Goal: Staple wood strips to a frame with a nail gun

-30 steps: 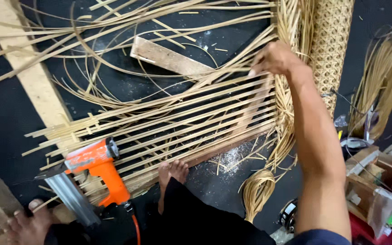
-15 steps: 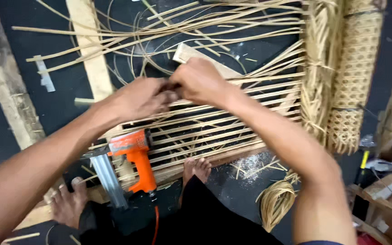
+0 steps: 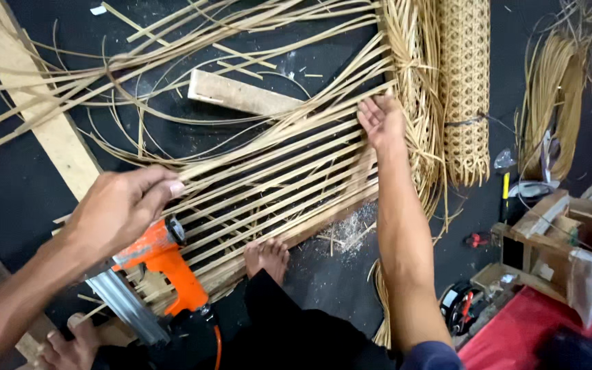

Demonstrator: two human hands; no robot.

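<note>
The left hand [image 3: 121, 209] presses rattan strips [image 3: 275, 178] above an orange nail gun [image 3: 162, 264]. The right hand [image 3: 381, 122] touches their far ends beside a cane roll [image 3: 464, 89]. A wood block [image 3: 241, 94] lies beyond.

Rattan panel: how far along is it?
Done: a run of parallel rattan strips already lies across the frame. In hand: the left hand presses the strips' near ends above the orange nail gun; the right hand holds the far ends. Left: many loose strands still splay unfixed beyond the wood block.
</note>
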